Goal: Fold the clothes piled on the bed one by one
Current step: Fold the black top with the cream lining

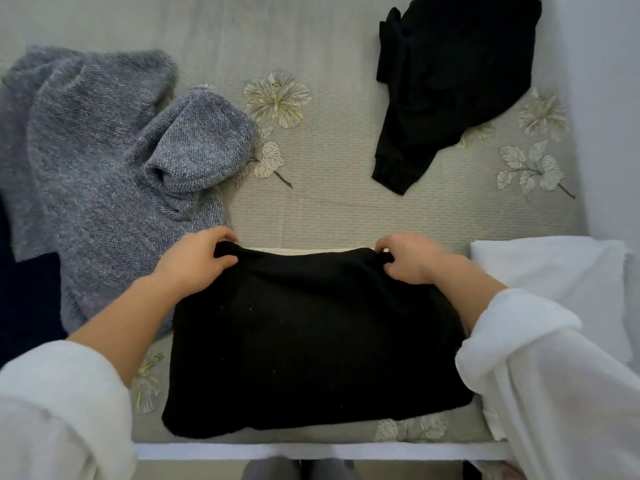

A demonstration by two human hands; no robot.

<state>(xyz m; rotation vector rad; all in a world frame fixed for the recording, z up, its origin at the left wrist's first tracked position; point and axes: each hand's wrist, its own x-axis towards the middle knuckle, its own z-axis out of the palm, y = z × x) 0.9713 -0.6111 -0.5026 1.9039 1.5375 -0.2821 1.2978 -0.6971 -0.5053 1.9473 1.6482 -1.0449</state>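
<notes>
- My left hand (197, 263) pinches the far left corner of the black knitted garment (315, 337), thumb under the edge and fingers curled over it, closed on the cloth.
- My right hand (412, 258) does the same at the far right corner, fingers bunched tight around a small fold of the black knit.
- The garment lies flat between my forearms as a rough rectangle, near the front edge of the grey flower-printed bedspread (329, 202); a thin strip of cream cloth (304, 250) shows just beyond its far edge, and I cannot tell what that belongs to.
- I judge this as the middle of a fold on this one piece: both far corners are gripped, so the next move likely calls for lifting them evenly and bringing that edge toward me, keeping the corners level so the sides stay aligned.
- Further out, a crumpled grey-blue knitted sweater (104, 161) lies to my left, touching the black piece's corner.
- A loose black garment (446, 84) lies well apart at the far right, and a white folded cloth (554, 271) sits just beside my right forearm.
</notes>
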